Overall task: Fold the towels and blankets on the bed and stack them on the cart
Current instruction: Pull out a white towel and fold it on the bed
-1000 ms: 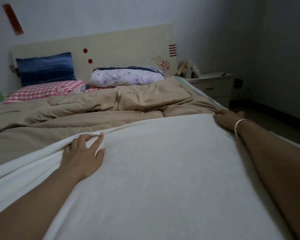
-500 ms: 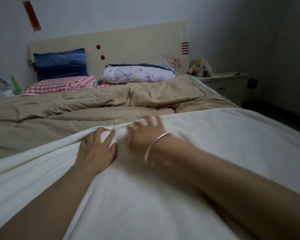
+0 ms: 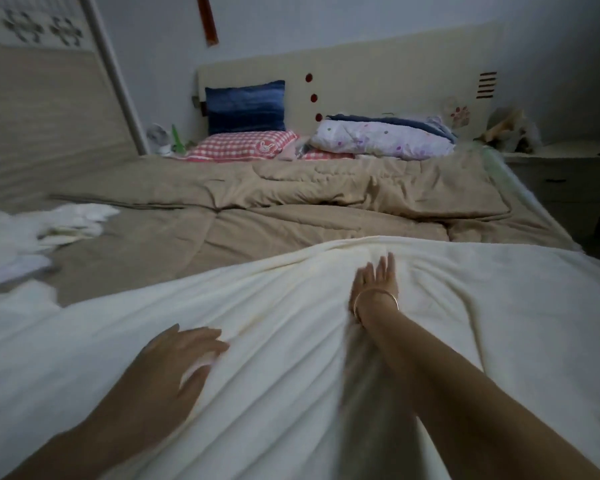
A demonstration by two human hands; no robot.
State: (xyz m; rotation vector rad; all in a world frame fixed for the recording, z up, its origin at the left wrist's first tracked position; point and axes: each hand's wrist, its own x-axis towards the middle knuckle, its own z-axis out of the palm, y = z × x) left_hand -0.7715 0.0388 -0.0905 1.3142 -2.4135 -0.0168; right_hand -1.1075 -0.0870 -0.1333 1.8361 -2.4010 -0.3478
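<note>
A large cream-white soft blanket (image 3: 291, 306) lies spread over the near part of the bed (image 3: 499, 171), its far edge resting on a rumpled tan quilt (image 3: 291, 209) that covers the middle of the bed. The left hand (image 3: 177, 362) lies flat on the blanket at lower left, its fingers (image 3: 205, 341) released and roughly straight, though blurred. The right hand (image 3: 374, 282), with a thin gold bracelet (image 3: 374, 299) on the wrist, presses on the blanket near its far edge, fingers straight, close together and pointing toward the headboard, grasping nothing. Creases in the cloth fan out around this hand and run back along the forearm.

At far left, crumpled white towels (image 3: 32, 233) lie on the tan quilt. Against the cream headboard (image 3: 378, 74) a dark blue pillow (image 3: 245, 107) stands above a red-and-white checked pillow (image 3: 243, 148), and beside them lies a folded white quilt with purple dots (image 3: 381, 140). A pale nightstand (image 3: 561, 174) stands to the right of the bed.
</note>
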